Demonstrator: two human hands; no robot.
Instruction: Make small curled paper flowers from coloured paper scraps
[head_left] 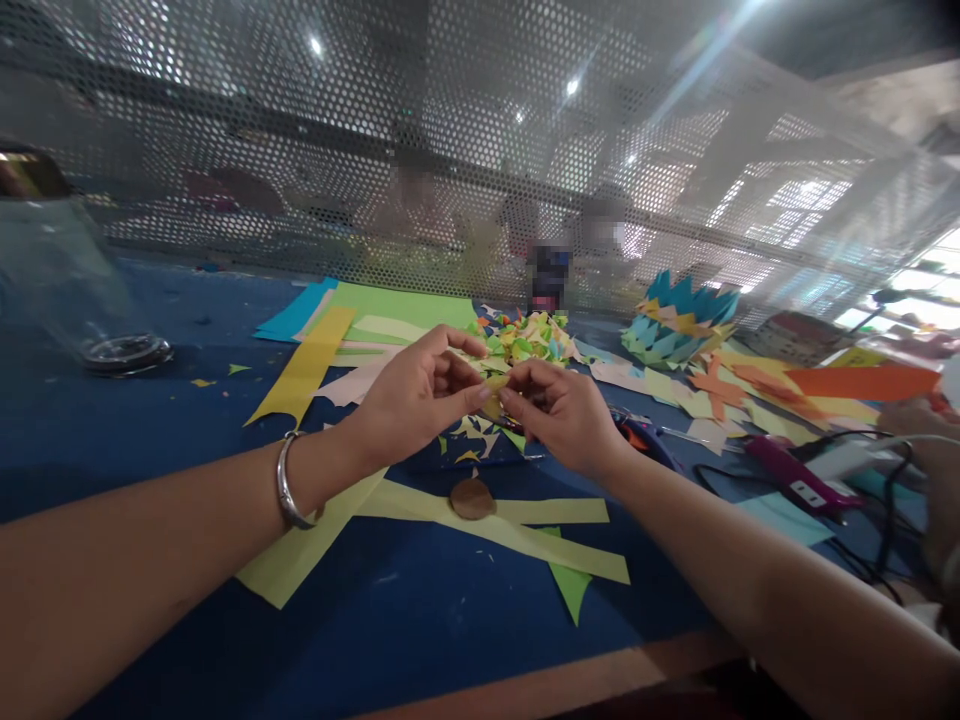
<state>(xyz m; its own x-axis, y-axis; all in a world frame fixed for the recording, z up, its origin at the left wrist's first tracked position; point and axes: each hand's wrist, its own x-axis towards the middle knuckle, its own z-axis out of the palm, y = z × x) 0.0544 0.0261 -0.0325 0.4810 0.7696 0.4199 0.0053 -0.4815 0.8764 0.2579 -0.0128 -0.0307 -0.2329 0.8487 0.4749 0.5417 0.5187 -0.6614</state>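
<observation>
Two bare hands, the left hand and the right hand, meet mid-frame on a small yellowish paper piece.
Each grip pinches it between thumb and fingertips, from opposite edges, probably to keep so slight a thing steady; its far side is partly hidden. Just beyond, a loose heap of green, cream and orange paper clippings seems placed for easy reach. At lower centre, a flat round brown disc lies on long pale-yellow paper strips across the blue surface, apparently handy between the forearms.
</observation>
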